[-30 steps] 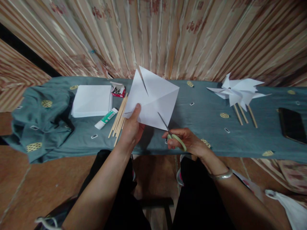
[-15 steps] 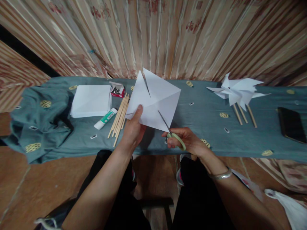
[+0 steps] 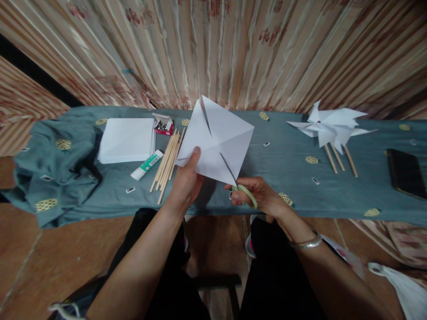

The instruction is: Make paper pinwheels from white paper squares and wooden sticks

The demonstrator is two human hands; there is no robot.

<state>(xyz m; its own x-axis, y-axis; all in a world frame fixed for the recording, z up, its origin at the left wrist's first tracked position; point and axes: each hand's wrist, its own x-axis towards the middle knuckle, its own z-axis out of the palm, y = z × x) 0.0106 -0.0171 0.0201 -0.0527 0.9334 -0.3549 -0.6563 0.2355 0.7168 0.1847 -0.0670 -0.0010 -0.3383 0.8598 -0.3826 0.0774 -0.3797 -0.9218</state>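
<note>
My left hand (image 3: 187, 182) pinches the lower left corner of a white square paper sheet (image 3: 220, 133), held up above the table with a slit cut down from its top corner. My right hand (image 3: 260, 195) grips pale green-handled scissors (image 3: 242, 189), fingers through the loops. The blades reach up into the sheet's lower edge along a diagonal crease.
A grey-green cloth (image 3: 280, 178) covers the bench. On it lie a stack of white paper (image 3: 128, 140), a glue tube (image 3: 147, 164), wooden sticks (image 3: 167, 164), a small red box of pins (image 3: 163, 124), finished paper pinwheels (image 3: 330, 126) and a black phone (image 3: 405, 173). A curtain hangs behind.
The sheet has shifted slightly up and to the right in my left hand. The scissor blades sit a little deeper in its lower edge.
</note>
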